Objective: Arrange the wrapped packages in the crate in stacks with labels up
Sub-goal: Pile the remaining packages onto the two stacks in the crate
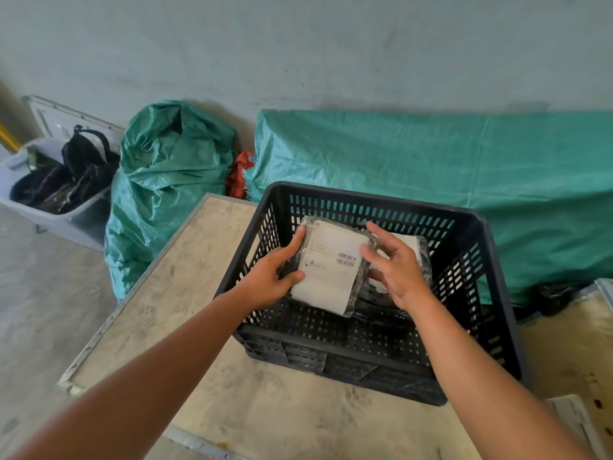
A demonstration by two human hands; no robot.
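Note:
A black perforated plastic crate [477, 247] stands on a dusty wooden table [185, 287]. Inside it, a clear-wrapped package [328, 277] with a white label and barcode facing up is held from both sides. My left hand [272, 277] grips its left edge. My right hand [398, 270] holds its right edge. A second wrapped package [416, 242] lies behind and to the right, partly hidden by my right hand. Dark wrapped items lie on the crate floor beneath.
A green woven sack [166, 180] stands left of the table, and a green tarp-covered bulk [431, 161] lies behind the crate. A grey tub [83, 220] with dark bags sits at far left. A white paper [574, 423] lies at the table's right edge.

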